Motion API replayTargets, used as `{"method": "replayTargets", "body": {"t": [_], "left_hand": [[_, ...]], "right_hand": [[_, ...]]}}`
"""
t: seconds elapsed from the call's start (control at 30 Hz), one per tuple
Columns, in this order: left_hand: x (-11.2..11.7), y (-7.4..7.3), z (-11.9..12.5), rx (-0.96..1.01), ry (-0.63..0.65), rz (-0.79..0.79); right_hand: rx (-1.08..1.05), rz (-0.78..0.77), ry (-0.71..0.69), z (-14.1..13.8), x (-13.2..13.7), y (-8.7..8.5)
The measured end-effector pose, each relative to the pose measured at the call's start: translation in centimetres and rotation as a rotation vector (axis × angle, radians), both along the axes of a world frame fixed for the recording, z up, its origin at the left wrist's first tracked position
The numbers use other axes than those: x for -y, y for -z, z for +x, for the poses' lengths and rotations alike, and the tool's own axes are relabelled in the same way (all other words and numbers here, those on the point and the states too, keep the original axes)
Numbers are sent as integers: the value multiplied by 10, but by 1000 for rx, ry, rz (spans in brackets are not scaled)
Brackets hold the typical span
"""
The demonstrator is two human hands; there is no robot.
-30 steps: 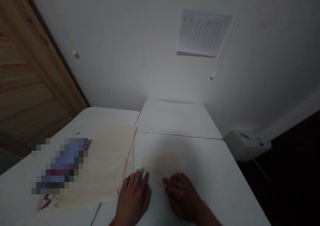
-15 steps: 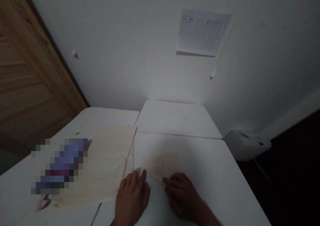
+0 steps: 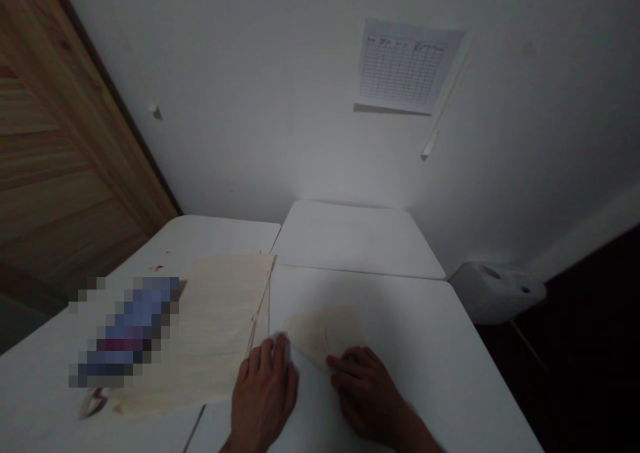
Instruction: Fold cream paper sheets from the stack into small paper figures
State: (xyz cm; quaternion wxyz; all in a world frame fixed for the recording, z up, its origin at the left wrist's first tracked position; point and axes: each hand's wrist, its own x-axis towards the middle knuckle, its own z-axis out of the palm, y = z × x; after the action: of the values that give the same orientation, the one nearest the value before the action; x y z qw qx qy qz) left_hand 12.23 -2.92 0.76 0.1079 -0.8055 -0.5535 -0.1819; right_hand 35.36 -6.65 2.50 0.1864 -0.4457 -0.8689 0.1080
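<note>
A small piece of cream paper (image 3: 325, 335) lies on the white table (image 3: 410, 346), with a crease across it. My right hand (image 3: 367, 394) rests on its lower edge, fingers flat. My left hand (image 3: 263, 394) is just left of that piece, its fingertips near the paper's left corner, beside a small pale scrap (image 3: 279, 349) that is hard to make out. A larger cream sheet (image 3: 220, 326) lies to the left of my left hand, with thin pale strips (image 3: 260, 316) along its right edge. A pixelated blurred object (image 3: 125, 331) covers the sheet's left side.
A pink item (image 3: 93, 403) and a red speck (image 3: 159, 267) lie at the table's left. Another white table (image 3: 355, 239) adjoins at the far side. A wooden door (image 3: 65, 139), a wall with a printed grid chart (image 3: 405, 66), and a white plastic container (image 3: 495, 291) surround them.
My left hand has shifted slightly, its fingers reaching a little farther up the table. My right hand and the small paper have hardly moved.
</note>
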Motion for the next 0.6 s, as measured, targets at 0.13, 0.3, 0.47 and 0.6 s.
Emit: {"method": "replayTargets", "body": {"t": [0.13,0.3,0.47,0.6], "left_hand": [[-10,11,2,112,272,77],[-32,15,21,163,582,-65],[-41,18,33,201,515,-129],[-39,24,31,141,435,-126]], "right_hand": [[2,-11,-3,-1,0,2],[18,6,-9,0,-1,2],[30,16,2,-1,-2,3],[20,21,7,0,-2,5]]}}
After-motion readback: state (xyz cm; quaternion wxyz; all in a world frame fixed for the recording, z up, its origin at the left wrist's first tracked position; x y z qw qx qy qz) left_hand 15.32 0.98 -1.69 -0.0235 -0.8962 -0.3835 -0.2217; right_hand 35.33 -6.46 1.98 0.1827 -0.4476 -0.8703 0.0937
